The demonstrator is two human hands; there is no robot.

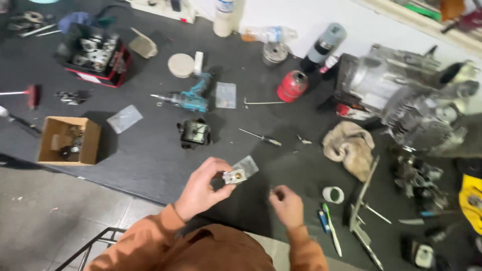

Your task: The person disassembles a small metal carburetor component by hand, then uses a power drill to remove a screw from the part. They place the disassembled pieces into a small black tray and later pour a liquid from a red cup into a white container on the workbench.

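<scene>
My left hand (203, 188) holds a small clear plastic bag (241, 170) with a small brass-coloured part inside it, raised a little above the dark mat (150, 155). My right hand (286, 203) is just to the right and lower, fingers curled together; whether it pinches something tiny I cannot tell. Both sleeves are orange. A small black boxy part (195, 133) lies on the mat just beyond my left hand, and a thin screwdriver (261, 136) lies beyond the bag.
A teal power drill (193, 98), a red canister (292, 85), a cardboard box (68, 141), a red-and-black tray of parts (98, 54), a tan rag (351, 145) and a large engine block (411, 100) lie on the mat. Pens and metal tools (361, 211) sit right of my right hand.
</scene>
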